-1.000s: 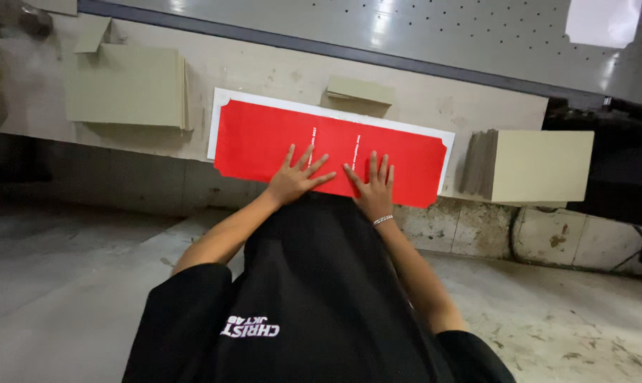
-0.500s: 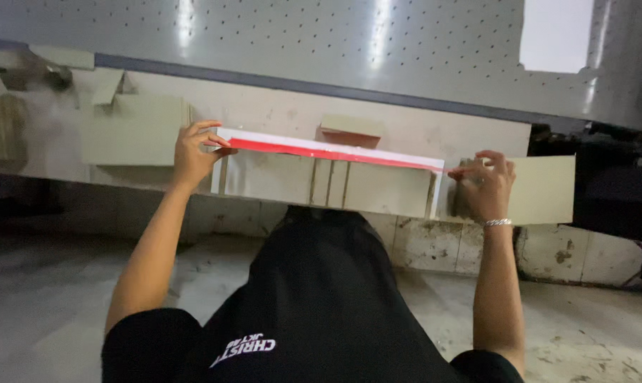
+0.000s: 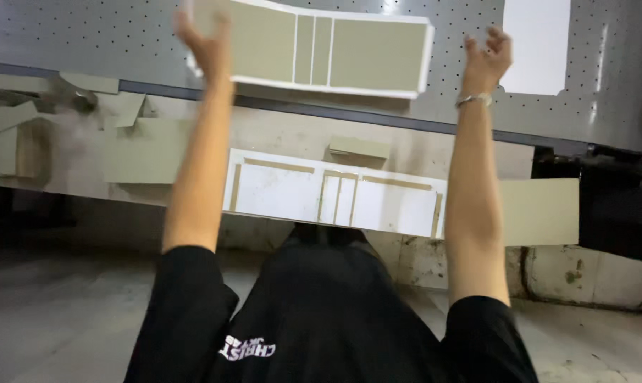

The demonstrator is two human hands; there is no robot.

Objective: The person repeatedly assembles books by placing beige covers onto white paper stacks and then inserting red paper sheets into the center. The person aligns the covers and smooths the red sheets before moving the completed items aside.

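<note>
A person in a black T-shirt raises both bare arms up and away from the body, lifting a long flat cover panel (image 3: 314, 46). The side facing the camera is grey-green board, split by narrow vertical gaps into two wide sections and two slim middle strips, with a white border around the edge. Its long axis runs left to right, reaching from one hand almost to the other, and it is tilted slightly, the right end a little lower.

The left hand (image 3: 206, 39) is closed around the left end of the panel, fingers curled over the edge, though motion blur softens the detail. The right hand (image 3: 488, 57), with a thin bracelet at the wrist, sits just beside the right end. Its fingers are loosely curled and half open, and they appear to be apart from the panel's edge, so the left hand seems to carry it alone. Whether a fingertip touches cannot be told.

Below the raised panel, on the pale, worn table (image 3: 278, 135), lies a white sheet (image 3: 335, 198) marked with tan strips in a matching layout. Loose grey boards (image 3: 541, 213) lie at either side, and a dotted grey metal surface (image 3: 87, 35) rises behind.
</note>
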